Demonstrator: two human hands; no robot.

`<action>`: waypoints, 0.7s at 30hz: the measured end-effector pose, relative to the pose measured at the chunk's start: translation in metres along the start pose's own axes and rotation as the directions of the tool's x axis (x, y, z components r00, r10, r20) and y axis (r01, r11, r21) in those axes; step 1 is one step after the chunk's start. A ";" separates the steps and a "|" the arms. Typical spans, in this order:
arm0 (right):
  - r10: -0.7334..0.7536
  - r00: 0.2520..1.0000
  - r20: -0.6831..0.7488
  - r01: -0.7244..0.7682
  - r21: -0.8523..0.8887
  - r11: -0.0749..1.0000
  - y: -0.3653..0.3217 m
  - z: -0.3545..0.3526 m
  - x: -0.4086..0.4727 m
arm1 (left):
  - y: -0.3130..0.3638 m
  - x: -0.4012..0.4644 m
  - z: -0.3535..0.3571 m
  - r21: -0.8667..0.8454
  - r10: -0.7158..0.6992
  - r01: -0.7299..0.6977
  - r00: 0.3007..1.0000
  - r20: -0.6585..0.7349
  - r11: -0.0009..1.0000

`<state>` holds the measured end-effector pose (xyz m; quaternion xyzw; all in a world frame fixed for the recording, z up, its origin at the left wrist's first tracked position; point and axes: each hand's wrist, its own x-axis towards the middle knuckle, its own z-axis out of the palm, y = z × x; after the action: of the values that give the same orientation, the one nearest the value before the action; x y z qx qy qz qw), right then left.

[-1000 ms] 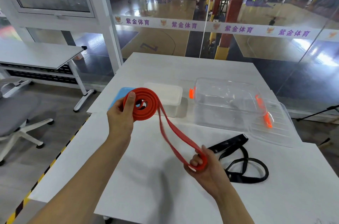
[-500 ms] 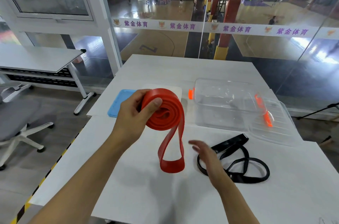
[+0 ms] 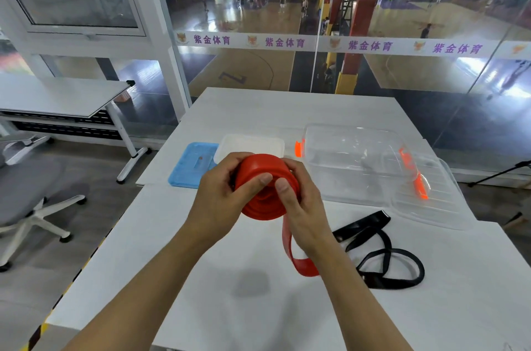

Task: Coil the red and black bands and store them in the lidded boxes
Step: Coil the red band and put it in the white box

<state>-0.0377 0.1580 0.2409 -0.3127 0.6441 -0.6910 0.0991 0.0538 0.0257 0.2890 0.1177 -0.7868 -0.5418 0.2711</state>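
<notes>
I am pinching the red band (image 3: 268,189) coil above the bench (image 3: 230,278) with both grips, left hand (image 3: 221,201) and right hand (image 3: 298,204) closed; it looks springy, so I am gripping its rim.

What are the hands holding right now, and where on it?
Both hands grip the red band by its coiled part: left hand on the left side, right hand on the right, thumbs on the near face. Its loose tail hangs free.

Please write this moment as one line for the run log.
hands: left and right on red band | coil: tail loose | black band: on table | boxes: empty
</notes>
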 end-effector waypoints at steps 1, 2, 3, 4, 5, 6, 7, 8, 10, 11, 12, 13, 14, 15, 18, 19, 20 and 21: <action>0.008 1.000 -0.017 -0.008 -0.009 1.000 0.002 0.001 -0.001 | -0.002 -0.003 0.004 -0.034 -0.005 0.003 0.999 -0.034 0.999; 0.020 0.999 -0.036 -0.020 -0.010 1.000 0.004 0.001 -0.001 | -0.004 -0.005 0.009 -0.052 -0.009 0.006 0.998 -0.067 0.999; 0.044 0.998 -0.048 -0.044 0.004 0.999 0.005 -0.001 -0.001 | -0.007 -0.007 0.013 -0.066 -0.019 0.013 0.995 -0.093 0.998; 0.079 0.996 -0.050 -0.077 0.031 0.997 0.008 -0.003 -0.002 | -0.010 -0.009 0.017 -0.079 -0.034 0.025 0.993 -0.115 0.997; 0.119 0.992 -0.042 -0.116 0.073 0.991 0.010 -0.005 -0.003 | -0.012 -0.010 0.020 -0.093 -0.049 0.037 0.990 -0.133 0.995; 0.156 0.987 -0.030 -0.152 0.116 0.982 0.012 -0.006 -0.005 | -0.014 -0.010 0.022 -0.109 -0.059 0.043 0.987 -0.148 0.993; 0.186 0.982 -0.025 -0.180 0.153 0.972 0.013 -0.005 -0.008 | -0.015 -0.011 0.024 -0.122 -0.064 0.045 0.985 -0.163 0.992; 0.207 0.978 -0.033 -0.198 0.179 0.964 0.014 -0.003 -0.010 | -0.017 -0.011 0.026 -0.128 -0.065 0.043 0.983 -0.173 0.991; 0.230 0.969 -0.088 -0.209 0.203 0.957 0.018 0.002 -0.015 | -0.018 -0.012 0.029 -0.143 -0.069 0.045 0.983 -0.171 0.989; 0.229 0.966 -0.122 -0.203 0.196 0.959 0.019 0.004 -0.016 | -0.019 -0.013 0.031 -0.147 -0.078 0.055 0.984 -0.159 0.988; 0.218 0.964 -0.151 -0.190 0.182 0.965 0.019 0.005 -0.017 | -0.020 -0.013 0.033 -0.144 -0.088 0.068 0.986 -0.139 0.987; 0.204 0.964 -0.171 -0.176 0.169 0.970 0.017 0.004 -0.017 | -0.021 -0.013 0.033 -0.135 -0.096 0.080 0.989 -0.113 0.988; 0.193 0.963 -0.187 -0.164 0.159 0.974 0.016 0.002 -0.016 | -0.021 -0.013 0.033 -0.129 -0.100 0.089 0.991 -0.084 0.988; 0.183 0.962 -0.200 -0.154 0.153 0.976 0.014 -0.001 -0.016 | -0.022 -0.013 0.031 -0.128 -0.104 0.096 0.993 -0.054 0.987; 0.176 0.966 -0.191 -0.158 0.108 0.981 0.009 -0.013 -0.016 | -0.025 -0.013 0.018 -0.105 -0.114 0.118 0.992 0.049 0.987; 0.177 0.970 -0.164 -0.164 0.090 0.982 0.007 -0.017 -0.016 | -0.025 -0.011 0.013 -0.085 -0.121 0.129 0.989 0.085 0.988; 0.174 0.976 -0.132 -0.165 0.071 0.984 0.005 -0.021 -0.016 | -0.024 -0.010 0.008 -0.061 -0.127 0.135 0.985 0.119 0.989; 0.169 0.981 -0.097 -0.165 0.050 0.985 0.004 -0.023 -0.017 | -0.022 -0.007 0.004 -0.030 -0.131 0.137 0.979 0.154 0.990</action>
<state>-0.0387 0.1858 0.2332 -0.2201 0.6579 -0.7083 0.1306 0.0555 0.0234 0.2653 0.1234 -0.7843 -0.5821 0.1755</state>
